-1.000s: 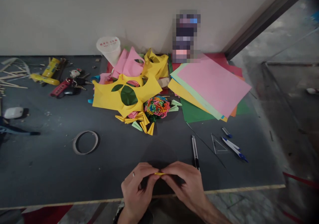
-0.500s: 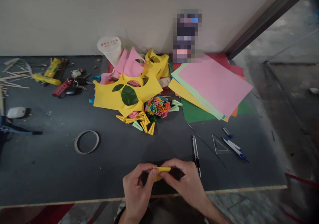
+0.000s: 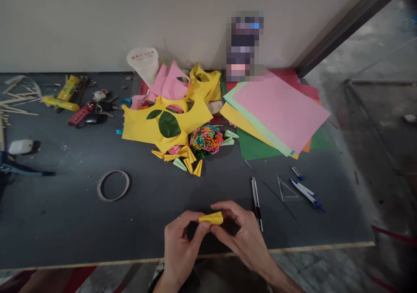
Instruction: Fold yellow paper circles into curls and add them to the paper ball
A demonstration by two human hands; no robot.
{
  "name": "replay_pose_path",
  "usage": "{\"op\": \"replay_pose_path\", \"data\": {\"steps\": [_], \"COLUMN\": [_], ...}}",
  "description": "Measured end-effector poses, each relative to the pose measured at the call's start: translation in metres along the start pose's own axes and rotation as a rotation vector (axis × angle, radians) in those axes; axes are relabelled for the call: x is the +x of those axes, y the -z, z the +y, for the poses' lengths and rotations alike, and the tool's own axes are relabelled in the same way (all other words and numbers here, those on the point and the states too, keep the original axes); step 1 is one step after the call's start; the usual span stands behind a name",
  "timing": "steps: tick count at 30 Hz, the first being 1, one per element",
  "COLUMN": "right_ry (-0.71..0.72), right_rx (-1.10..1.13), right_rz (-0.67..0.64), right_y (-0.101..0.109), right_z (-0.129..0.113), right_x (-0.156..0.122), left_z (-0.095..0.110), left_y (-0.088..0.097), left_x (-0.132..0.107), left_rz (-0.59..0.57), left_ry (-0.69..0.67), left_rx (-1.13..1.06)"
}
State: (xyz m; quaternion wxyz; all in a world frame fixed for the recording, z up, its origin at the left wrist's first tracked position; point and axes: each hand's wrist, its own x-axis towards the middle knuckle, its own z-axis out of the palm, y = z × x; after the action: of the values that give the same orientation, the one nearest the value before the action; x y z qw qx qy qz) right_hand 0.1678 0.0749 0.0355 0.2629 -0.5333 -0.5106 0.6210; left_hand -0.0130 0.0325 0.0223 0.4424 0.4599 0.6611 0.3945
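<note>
A small folded yellow paper piece [image 3: 211, 218] is pinched between the fingertips of both hands, just above the dark table's [image 3: 65, 223] near edge. My left hand [image 3: 181, 247] grips its left end with curled fingers, a ring on one finger. My right hand [image 3: 243, 236] grips the right end, thumb and forefinger closed over it. A utility knife [image 3: 256, 202] lies right beside my right hand.
Farther back lie small folded yellow and green paper pieces [image 3: 185, 159], a colourful rolled-paper ball [image 3: 206, 140], cut yellow sheets [image 3: 163, 121] and stacked coloured paper [image 3: 276, 110]. A tape ring [image 3: 112, 185] sits left; a set square [image 3: 286, 189] and pens [image 3: 308, 193] lie right. Keys and sticks are at far left.
Both hands have lifted slightly away from the table edge, and the yellow piece has turned so more of its face shows between the fingertips.
</note>
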Motion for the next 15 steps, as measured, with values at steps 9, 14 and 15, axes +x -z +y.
{"op": "replay_pose_path", "data": {"steps": [9, 14, 15], "right_ry": [-0.019, 0.056, 0.084], "right_rx": [0.006, -0.098, -0.123], "right_rz": [0.043, 0.006, 0.012], "right_y": [-0.0021, 0.0007, 0.0013], "right_z": [0.0032, -0.0031, -0.0039], "right_x": [0.0001, 0.0002, 0.0002], "left_z": [0.0065, 0.0056, 0.0054], "left_y": [-0.0031, -0.003, -0.0026], "left_x": [0.0003, -0.0015, -0.0014], "left_rz": [0.049, 0.06, 0.057], "left_ry": [-0.026, -0.114, -0.165], "left_rx": [-0.063, 0.055, 0.092]}}
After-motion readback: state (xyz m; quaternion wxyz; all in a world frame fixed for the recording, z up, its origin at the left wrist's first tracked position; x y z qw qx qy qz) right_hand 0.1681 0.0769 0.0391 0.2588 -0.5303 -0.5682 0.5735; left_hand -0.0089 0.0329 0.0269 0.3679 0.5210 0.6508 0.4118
